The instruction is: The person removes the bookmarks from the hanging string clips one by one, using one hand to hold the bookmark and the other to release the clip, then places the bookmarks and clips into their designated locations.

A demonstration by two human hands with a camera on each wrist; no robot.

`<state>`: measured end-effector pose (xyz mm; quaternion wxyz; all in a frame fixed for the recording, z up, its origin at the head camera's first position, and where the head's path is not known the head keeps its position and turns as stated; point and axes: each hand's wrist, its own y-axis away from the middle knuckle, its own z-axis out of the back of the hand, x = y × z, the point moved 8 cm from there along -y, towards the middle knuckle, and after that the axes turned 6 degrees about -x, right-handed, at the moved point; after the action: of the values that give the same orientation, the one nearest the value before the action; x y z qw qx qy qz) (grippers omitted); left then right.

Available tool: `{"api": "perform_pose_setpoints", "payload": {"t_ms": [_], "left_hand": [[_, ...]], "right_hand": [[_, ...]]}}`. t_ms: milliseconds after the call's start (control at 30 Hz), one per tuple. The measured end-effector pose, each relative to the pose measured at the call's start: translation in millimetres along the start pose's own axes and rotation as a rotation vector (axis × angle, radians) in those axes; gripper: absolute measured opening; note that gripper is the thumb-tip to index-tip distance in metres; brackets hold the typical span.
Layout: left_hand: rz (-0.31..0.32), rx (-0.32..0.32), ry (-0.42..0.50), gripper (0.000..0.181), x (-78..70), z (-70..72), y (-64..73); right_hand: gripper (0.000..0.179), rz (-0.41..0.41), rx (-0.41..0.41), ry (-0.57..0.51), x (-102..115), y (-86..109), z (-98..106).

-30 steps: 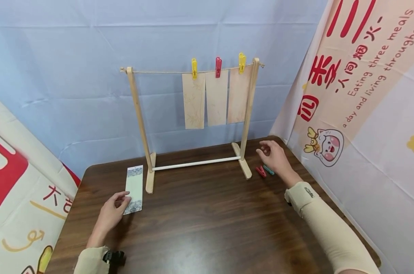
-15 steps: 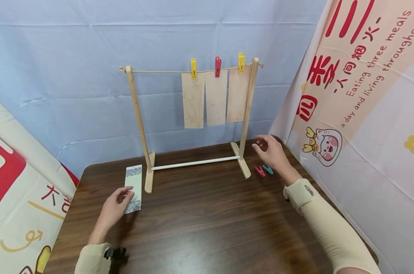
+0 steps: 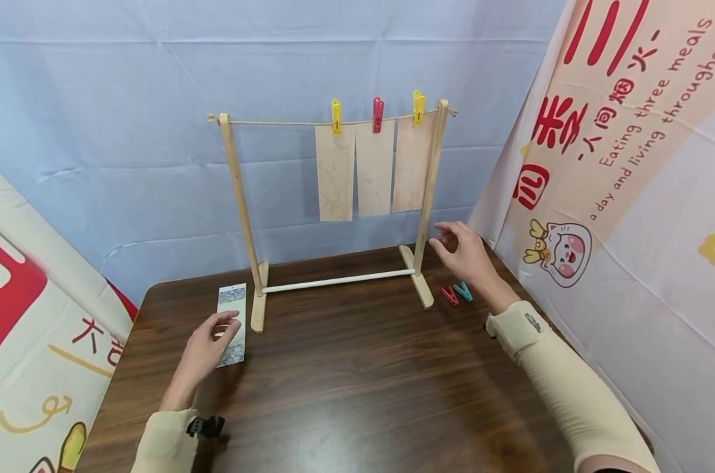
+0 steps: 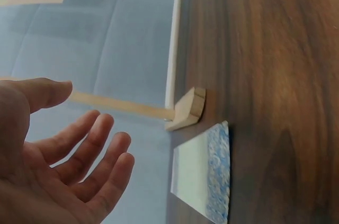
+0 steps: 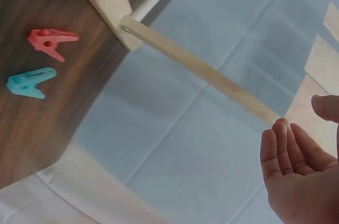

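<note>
A patterned paper strip (image 3: 232, 324) is lying flat near the table's (image 3: 357, 394) far left corner, its long axis running from the near edge toward the far edge, just beside the left foot of a wooden drying rack (image 3: 241, 210). The left hand (image 3: 206, 348) is hovering over the strip's near end with fingers (image 4: 90, 147) loosely spread and slightly bent, gripping nothing; whether the fingertips are touching the paper cannot be told. The right hand (image 3: 463, 253) is hanging raised by the rack's right post, fingers relaxed and empty. Behind that wrist, near the table's right edge, a red clothespin (image 3: 450, 295) and a teal clothespin (image 3: 463, 291) are lying side by side, apart from the hand. Three tan strips (image 3: 373, 169) are hanging from the rack's string.
</note>
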<state>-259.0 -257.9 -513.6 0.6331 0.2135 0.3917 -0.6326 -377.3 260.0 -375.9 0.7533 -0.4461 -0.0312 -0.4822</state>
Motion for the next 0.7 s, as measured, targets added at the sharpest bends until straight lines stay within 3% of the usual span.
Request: {"api": "perform_pose_setpoints", "payload": {"t_ms": [700], "left_hand": [[-0.052,0.024,0.065,0.047,-33.7,-15.6,-17.1]], "right_hand": [[0.035,0.097,-0.013,-0.051,44.2,-28.7,7.4]]}}
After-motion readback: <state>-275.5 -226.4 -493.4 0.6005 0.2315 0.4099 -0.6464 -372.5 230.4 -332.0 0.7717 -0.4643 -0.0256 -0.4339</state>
